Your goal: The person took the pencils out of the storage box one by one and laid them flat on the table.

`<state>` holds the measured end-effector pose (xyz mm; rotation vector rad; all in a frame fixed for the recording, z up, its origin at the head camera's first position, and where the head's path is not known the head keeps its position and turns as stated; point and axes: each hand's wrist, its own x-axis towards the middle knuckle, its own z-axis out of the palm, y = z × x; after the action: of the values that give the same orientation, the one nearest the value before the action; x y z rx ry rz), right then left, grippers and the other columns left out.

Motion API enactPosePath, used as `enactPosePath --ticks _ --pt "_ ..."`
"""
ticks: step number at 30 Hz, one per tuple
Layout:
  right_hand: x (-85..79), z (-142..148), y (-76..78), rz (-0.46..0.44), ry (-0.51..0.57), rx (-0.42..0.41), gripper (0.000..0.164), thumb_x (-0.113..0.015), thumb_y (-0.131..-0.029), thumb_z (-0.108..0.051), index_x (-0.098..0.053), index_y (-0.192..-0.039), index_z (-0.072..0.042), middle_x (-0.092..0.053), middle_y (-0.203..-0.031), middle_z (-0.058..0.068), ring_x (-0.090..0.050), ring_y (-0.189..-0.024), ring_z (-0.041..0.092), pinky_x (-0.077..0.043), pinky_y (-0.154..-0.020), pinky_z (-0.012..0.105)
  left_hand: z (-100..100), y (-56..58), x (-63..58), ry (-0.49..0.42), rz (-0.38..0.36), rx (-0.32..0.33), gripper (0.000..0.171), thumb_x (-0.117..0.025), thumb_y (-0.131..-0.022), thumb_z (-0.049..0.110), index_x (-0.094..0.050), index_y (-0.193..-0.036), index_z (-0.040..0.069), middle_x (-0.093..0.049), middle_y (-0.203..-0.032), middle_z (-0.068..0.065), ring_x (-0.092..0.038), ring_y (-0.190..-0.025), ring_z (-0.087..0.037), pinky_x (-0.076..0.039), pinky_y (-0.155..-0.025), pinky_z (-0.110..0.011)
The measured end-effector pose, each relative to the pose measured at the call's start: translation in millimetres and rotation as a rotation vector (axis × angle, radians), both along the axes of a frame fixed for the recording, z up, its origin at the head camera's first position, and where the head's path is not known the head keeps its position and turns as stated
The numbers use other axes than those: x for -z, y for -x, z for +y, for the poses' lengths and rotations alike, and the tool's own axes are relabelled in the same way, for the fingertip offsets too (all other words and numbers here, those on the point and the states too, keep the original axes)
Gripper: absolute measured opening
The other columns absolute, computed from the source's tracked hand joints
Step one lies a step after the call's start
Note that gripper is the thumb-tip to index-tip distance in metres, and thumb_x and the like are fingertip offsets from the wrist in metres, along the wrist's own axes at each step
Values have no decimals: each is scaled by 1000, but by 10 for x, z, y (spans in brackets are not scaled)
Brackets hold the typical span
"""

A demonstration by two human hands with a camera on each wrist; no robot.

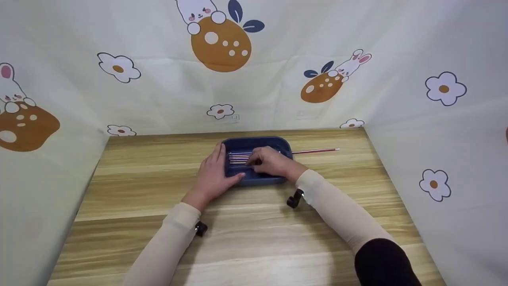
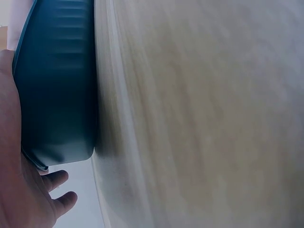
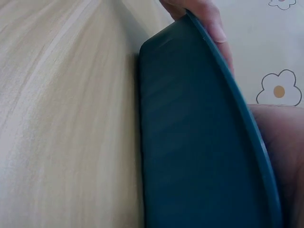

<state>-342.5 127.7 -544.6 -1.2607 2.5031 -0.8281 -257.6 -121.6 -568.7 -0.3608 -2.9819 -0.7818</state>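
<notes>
A dark blue tray [image 1: 256,181] stands on the wooden table near the back wall, with several striped pencils [image 1: 238,157] lying side by side in it. My left hand [image 1: 212,172] holds the tray's left end, its thumb over the near rim and its other fingers along the left side. Inside the tray, the bent fingers of my right hand [image 1: 270,161] touch the pencils; whether they pinch one is hidden. Another pencil [image 1: 315,151], red-striped, sticks out to the right of the tray. Both wrist views show mainly the tray's outer wall [image 2: 57,95].
The wooden table [image 1: 254,246] is enclosed at the back and both sides by pale cloth [image 1: 158,95] printed with rabbits and flowers. A small black device [image 1: 201,228] sits at the left wrist and another black device [image 1: 294,198] at the right wrist.
</notes>
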Motion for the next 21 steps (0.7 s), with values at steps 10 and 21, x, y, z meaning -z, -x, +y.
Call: enactPosePath --ticks 10,21 --pt "-216 92 19 12 30 -29 27 -74 -94 3 -86 -118 -4 -76 -102 8 -66 -91 18 -56 -81 32 7 12 -5 -16 -3 -14 129 -68 -93 80 -10 -176 -1 -12 -184 -21 -29 -163 -46 -25 -132 -62" --pt "-407 326 15 -83 64 -42 30 -70 -95 5 -83 -122 0 -75 -109 15 -68 -93 20 -58 -82 34 -5 2 25 -7 5 -5 130 -67 -93 82 -10 -176 -2 -11 -184 -22 -29 -162 -48 -24 -132 -62"
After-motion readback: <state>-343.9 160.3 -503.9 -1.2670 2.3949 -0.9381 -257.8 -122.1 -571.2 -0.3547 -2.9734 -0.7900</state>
